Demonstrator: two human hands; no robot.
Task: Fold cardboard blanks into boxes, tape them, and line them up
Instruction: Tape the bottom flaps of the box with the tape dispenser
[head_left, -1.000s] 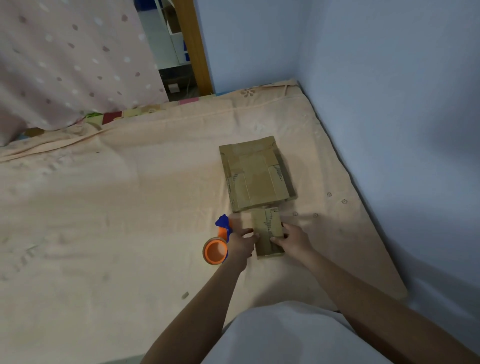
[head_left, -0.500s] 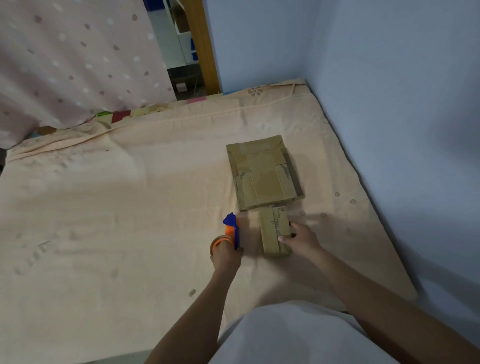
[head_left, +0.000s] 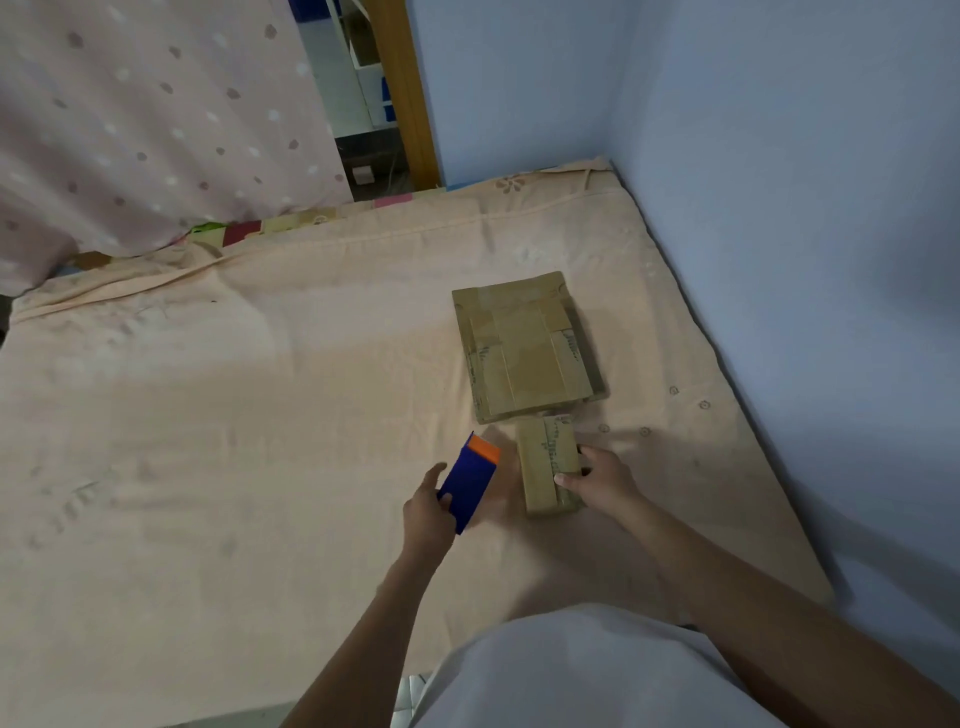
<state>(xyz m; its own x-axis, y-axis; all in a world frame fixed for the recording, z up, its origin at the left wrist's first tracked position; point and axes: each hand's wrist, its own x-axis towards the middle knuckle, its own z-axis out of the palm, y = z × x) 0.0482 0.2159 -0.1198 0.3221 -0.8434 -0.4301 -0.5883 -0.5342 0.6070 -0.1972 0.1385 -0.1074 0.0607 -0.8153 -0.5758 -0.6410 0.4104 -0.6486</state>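
one second on, the left hand (head_left: 428, 512) has lifted the tape dispenser (head_left: 469, 482) it grips, while the right hand (head_left: 602, 480) still grips the folded box (head_left: 548, 462), ready for taping.

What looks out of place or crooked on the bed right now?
Nothing is spilled or damaged. The flat blanks lie slightly askew in their pile, edges not flush. The small box sits under the right hand, and the left hand holds the tape dispenser.

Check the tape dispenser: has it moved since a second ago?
Yes. The left hand grips the tape dispenser lifted and tilted, further from the small folded box than when it lay on the sheet.
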